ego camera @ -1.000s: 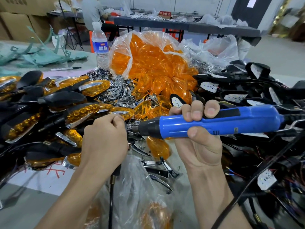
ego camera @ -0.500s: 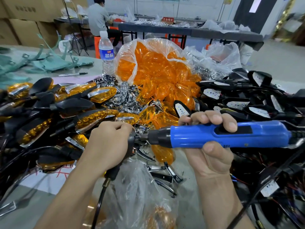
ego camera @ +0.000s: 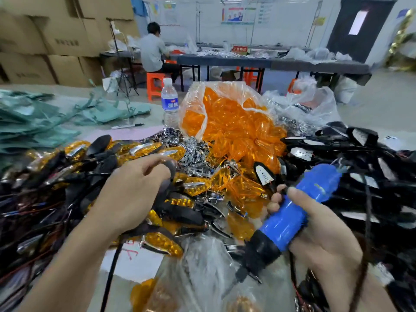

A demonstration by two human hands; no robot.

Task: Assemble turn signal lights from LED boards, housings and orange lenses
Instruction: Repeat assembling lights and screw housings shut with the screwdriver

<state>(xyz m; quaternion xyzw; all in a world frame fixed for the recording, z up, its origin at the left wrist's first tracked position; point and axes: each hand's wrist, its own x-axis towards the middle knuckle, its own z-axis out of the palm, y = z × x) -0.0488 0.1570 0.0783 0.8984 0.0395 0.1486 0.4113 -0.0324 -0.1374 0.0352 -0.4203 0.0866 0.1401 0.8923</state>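
My left hand (ego camera: 135,192) curled around a black turn signal light (ego camera: 167,174), blurred. My right hand (ego camera: 319,235) gripped the blue screwdriver (ego camera: 292,217), its black nose tilted down and leftward.

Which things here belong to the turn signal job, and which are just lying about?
Job: blue screwdriver in right hand, dark housing in left hand, bag of orange lenses, finished lights, housings with boards.
Lying about: water bottle, marker pen, green cloth, cardboard boxes.
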